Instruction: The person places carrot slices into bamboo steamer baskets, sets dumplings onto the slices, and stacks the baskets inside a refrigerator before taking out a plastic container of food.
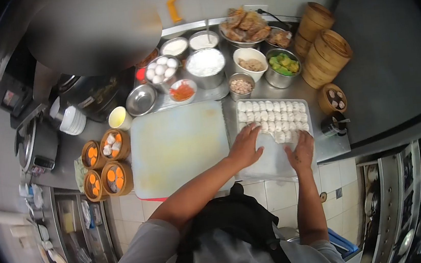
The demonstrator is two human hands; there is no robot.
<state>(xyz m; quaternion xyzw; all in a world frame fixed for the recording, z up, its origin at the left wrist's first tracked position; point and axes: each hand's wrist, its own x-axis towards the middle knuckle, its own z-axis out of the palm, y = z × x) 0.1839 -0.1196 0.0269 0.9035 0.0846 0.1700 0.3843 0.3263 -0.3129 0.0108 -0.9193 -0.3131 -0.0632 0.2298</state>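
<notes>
A clear plastic tray [278, 162] holds rows of white dumplings [272, 115] across its far part, with a bare near part. My left hand [245, 146] reaches over the tray's left side, its fingertips at the dumplings' near left edge and its thumb spread away. My right hand [301, 152] is at the tray's right side, fingers pointing up to the nearest dumplings, thumb apart. Between the two hands lie a few dumplings of a shorter front row. Both hands look open; whether a fingertip presses on a dumpling is hard to see.
Left of the tray lies a large pale cutting board [179, 150]. Bamboo steamers [117, 178] with orange slices stand beyond it. Behind are a bowl of eggs [161, 70], a pot of white powder [205, 66] and a pot of green vegetables [282, 65]. Stacked steamers [327, 57] rise at the right.
</notes>
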